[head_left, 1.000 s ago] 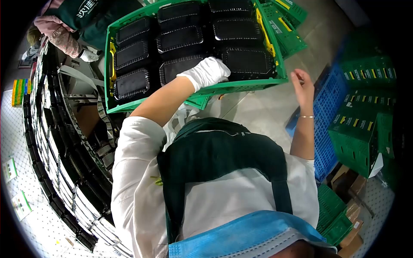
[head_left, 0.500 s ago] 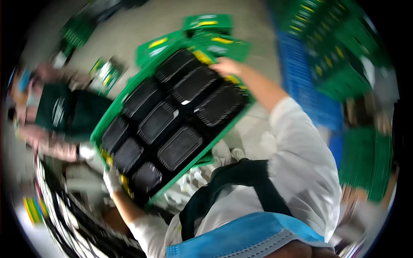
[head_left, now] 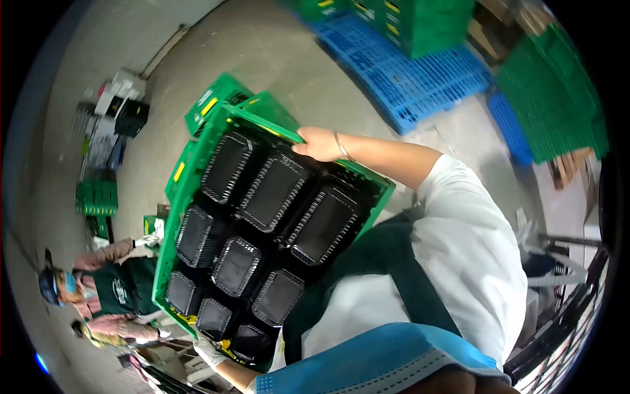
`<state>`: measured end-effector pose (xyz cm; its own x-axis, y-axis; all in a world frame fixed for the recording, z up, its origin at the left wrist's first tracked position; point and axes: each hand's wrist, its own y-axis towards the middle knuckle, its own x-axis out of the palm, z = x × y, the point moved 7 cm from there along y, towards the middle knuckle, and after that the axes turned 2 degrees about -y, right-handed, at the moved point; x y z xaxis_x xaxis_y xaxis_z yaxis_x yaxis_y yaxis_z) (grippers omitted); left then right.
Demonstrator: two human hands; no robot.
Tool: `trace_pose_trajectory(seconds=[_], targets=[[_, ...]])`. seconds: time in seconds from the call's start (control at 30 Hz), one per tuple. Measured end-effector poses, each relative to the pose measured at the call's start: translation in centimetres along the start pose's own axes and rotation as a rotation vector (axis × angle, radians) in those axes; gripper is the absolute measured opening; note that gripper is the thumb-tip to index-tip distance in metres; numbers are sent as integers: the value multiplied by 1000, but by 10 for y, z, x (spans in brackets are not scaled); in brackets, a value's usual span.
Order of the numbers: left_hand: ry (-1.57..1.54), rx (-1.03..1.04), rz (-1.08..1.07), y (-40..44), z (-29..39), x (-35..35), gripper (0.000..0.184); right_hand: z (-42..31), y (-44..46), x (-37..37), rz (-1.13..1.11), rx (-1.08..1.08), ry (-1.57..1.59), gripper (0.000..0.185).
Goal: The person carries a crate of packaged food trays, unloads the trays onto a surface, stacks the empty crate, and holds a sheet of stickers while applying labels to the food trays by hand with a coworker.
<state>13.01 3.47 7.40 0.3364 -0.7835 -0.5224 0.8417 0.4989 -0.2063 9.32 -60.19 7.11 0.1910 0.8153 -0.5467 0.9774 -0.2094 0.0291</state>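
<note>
My right hand (head_left: 317, 144), bare with a bracelet at the wrist, is wrapped round the far end rim of a green plastic crate (head_left: 169, 253). At the near end, my left hand (head_left: 209, 351) in a white glove is closed on the rim beside a yellow tab, its fingers partly hidden. The crate is held slanting in front of my body. Inside are several stacks of black plastic trays (head_left: 272, 190), large and small, packed side by side with their rectangular faces toward me.
More green crates (head_left: 220, 102) stand on the floor behind mine. A blue pallet (head_left: 400, 72) carries stacked green crates (head_left: 436, 26) at upper right. Another tall green stack (head_left: 551, 98) stands far right. A co-worker (head_left: 108, 292) in a dark apron is at left. Metal racking (head_left: 558, 328) lies at lower right.
The view has turned, so the co-worker and pallet appear shifted. The crate of trays now appears steeper and nearer my body. Both hands keep their hold.
</note>
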Motion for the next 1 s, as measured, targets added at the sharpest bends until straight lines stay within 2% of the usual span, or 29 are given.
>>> trace_pose_trajectory(seconds=[0.07,0.1,0.17,0.2,0.23,0.3,0.37,0.47,0.53,0.6,0.63,0.7,0.77,0.8,0.83,0.87,0.93,1.0], targets=[[12,86,-11,-42,24,10,36,7,-59,-44,110,-50,11,34],[-13,116,-15,-34,32,9,36,-11,-70,-50,164,-53,-13,34],[-64,192,8,-75,55,4,35,-25,-127,-98,210,5,-9,34],[-108,247,-73,-91,70,7,31,-36,-153,-121,268,8,-8,34],[-26,325,-122,-100,85,3,25,-49,-180,-143,325,10,-3,34],[-115,327,-277,-111,105,2,21,-84,-235,-182,384,82,-56,34],[-107,383,-302,-118,138,3,25,-123,-271,-189,436,139,-89,32],[-160,443,-453,-111,179,9,25,-167,-326,-200,587,191,-46,31],[-173,506,-519,-86,201,15,24,-184,-353,-188,649,254,-60,30],[-157,561,-594,-43,204,58,24,-156,-348,-136,716,328,26,28],[-152,588,-614,-37,212,70,14,-149,-349,-118,757,353,87,27],[-128,565,-705,-19,225,99,15,-139,-353,-88,838,408,137,25],[-102,655,-741,10,238,132,19,-135,-339,-48,862,463,232,25],[-58,695,-691,25,245,146,22,-140,-335,-39,936,437,210,25],[-123,685,-801,28,250,161,19,-146,-331,-29,956,458,211,24],[-143,727,-821,52,255,187,18,-134,-324,-26,1011,367,207,26],[-122,821,-915,78,281,220,17,-148,-319,-7,1092,444,47,29],[-80,635,-1069,104,268,216,17,-206,-320,53,1089,680,-92,32]])
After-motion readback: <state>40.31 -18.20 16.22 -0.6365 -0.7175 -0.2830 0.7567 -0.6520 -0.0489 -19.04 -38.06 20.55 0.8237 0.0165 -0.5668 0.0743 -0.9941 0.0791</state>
